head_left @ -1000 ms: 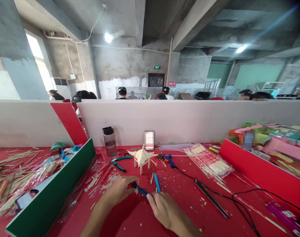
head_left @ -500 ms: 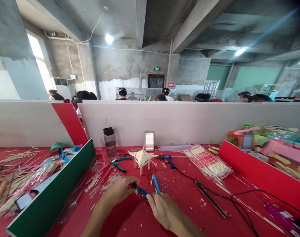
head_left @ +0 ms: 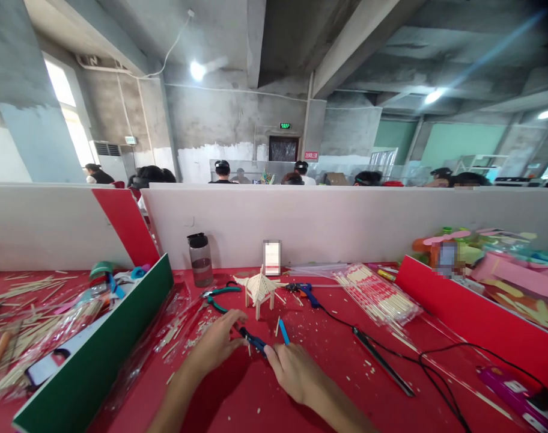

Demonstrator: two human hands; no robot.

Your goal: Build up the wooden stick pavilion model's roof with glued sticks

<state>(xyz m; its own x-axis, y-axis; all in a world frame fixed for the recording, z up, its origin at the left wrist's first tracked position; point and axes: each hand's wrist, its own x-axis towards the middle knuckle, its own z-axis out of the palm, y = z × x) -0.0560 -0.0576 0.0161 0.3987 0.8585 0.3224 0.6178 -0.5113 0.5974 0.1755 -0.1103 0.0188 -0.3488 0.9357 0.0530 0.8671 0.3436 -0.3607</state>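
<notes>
My right hand (head_left: 296, 376) grips the blue handles of small cutting pliers (head_left: 255, 343) low over the red table (head_left: 346, 373). My left hand (head_left: 217, 343) is pinched on a short thin wooden stick at the pliers' jaws. Just beyond stands a small pavilion model (head_left: 259, 287) built from sticks. Green-handled pliers (head_left: 220, 296) lie to its left and a blue glue gun (head_left: 306, 291) to its right.
A dark bottle (head_left: 200, 259) and a small card stand against the white partition (head_left: 346, 222). A bag of sticks (head_left: 377, 296) and a black cable (head_left: 436, 367) lie at the right. A green board (head_left: 98, 355) and a red board (head_left: 472, 319) wall in the sides. People sit beyond the partition.
Both hands with the pliers have shifted slightly forward and up the table. The view has tilted a little; nothing else on the table has moved.
</notes>
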